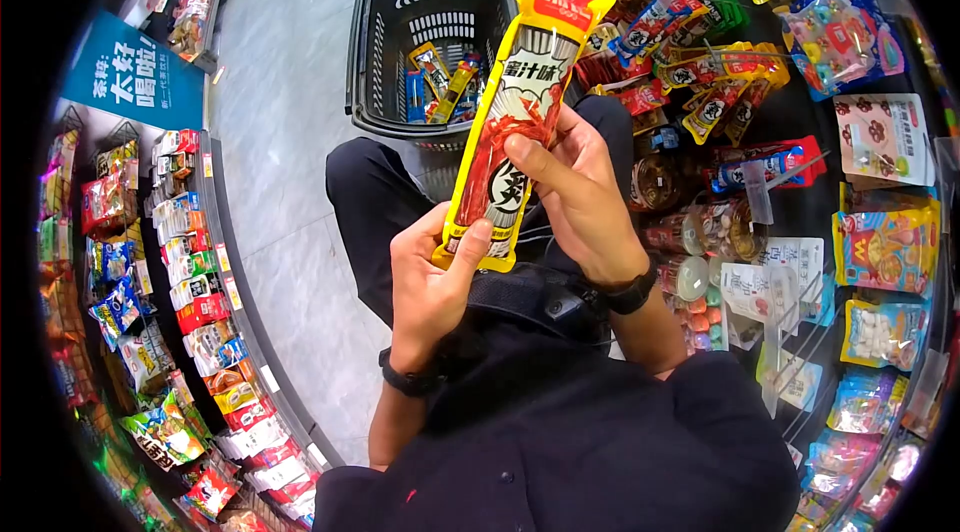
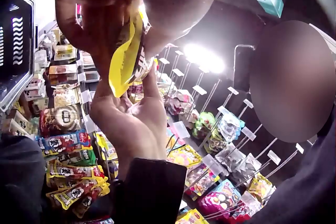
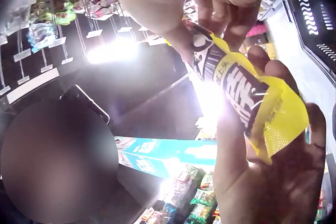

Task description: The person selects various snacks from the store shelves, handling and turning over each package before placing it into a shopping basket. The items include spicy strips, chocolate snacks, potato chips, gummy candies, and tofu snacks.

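A long yellow, red and white snack packet (image 1: 524, 72) stands tilted in front of the person's chest, held by both hands. Its front, with dark lettering and pictured reddish strips, faces up in the head view. The left hand (image 1: 432, 277) grips the lower end, thumb over the front. Higher up, the right hand (image 1: 590, 197) pinches the right edge with its thumb across the front. From the left wrist, the packet (image 2: 123, 66) shows edge-on between the two hands. In the right wrist view its yellow end (image 3: 283, 119) lies over the left hand's palm.
A black shopping basket (image 1: 362, 62) on the grey tiled floor (image 1: 285, 202) holds several small packets (image 1: 455, 87). Shelves of snacks (image 1: 190, 262) line the left. Close on the right, packets (image 1: 845, 37) hang from hooks, with jars (image 1: 655, 182) and heaped packets (image 1: 715, 97) lower down.
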Demonstrator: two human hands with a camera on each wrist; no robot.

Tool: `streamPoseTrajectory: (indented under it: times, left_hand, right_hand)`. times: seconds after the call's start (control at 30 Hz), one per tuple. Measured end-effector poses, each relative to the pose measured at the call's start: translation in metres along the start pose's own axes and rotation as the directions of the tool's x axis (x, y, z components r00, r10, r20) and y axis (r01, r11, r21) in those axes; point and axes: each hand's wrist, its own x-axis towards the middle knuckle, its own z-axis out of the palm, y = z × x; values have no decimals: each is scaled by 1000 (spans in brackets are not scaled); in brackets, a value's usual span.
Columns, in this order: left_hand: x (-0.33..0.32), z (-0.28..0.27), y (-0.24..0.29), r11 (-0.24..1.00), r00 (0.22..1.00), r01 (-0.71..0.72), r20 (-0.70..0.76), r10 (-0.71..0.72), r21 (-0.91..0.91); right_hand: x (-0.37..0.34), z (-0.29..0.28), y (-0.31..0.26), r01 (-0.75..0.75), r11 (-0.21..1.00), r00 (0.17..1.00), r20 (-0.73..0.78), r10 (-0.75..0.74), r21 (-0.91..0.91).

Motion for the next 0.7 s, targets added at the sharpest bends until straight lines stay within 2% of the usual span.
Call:
streamPoseTrajectory:
  times: [0.07, 0.1, 0.13, 0.2, 0.3, 0.4, 0.43, 0.47, 0.53, 0.63, 0.7]
  left_hand:
    - [1, 0, 2, 996, 998, 49, 45, -46, -77]
    - [3, -5, -6, 994, 990, 74, 130, -63, -82]
    - [4, -7, -15, 993, 987, 71, 152, -56, -90]
    - [3, -8, -12, 994, 980, 104, 177, -97, -35]
    - [7, -12, -14, 935, 983, -13, 177, -54, 355]
    - [8, 1, -24, 978, 989, 5, 144, -36, 208]
    - [7, 1, -35, 987, 981, 110, 149, -127, 119]
    - [6, 2, -38, 986, 982, 54, 168, -81, 160]
    - [4, 2, -48, 997, 985, -13, 170, 0, 76]
    - [5, -9, -46, 993, 965, 78, 245, -98, 90]
    - [6, -10, -33, 959, 936, 264, 267, -229, -104]
  right_hand:
    - [1, 0, -3, 10, 998, 1000, 26, -8, -66]
    - [3, -1, -2, 7, 997, 999, 51, -3, -74]
    - [5, -3, 0, 4, 997, 997, 75, 2, -82]
    - [7, -4, 1, -1, 995, 993, 119, 13, -103]
    - [10, 1, 0, -81, 986, 991, 90, 95, -148]
    - [11, 10, 11, -119, 983, 987, 91, 133, -141]
    - [10, 11, 13, -138, 976, 983, 99, 156, -167]
    - [11, 12, 15, -154, 969, 979, 106, 177, -195]
    - [11, 10, 21, -146, 972, 982, 96, 165, -184]
    - [10, 6, 27, -133, 972, 980, 120, 158, -193]
    - [13, 7, 24, -197, 980, 974, 110, 197, -5]
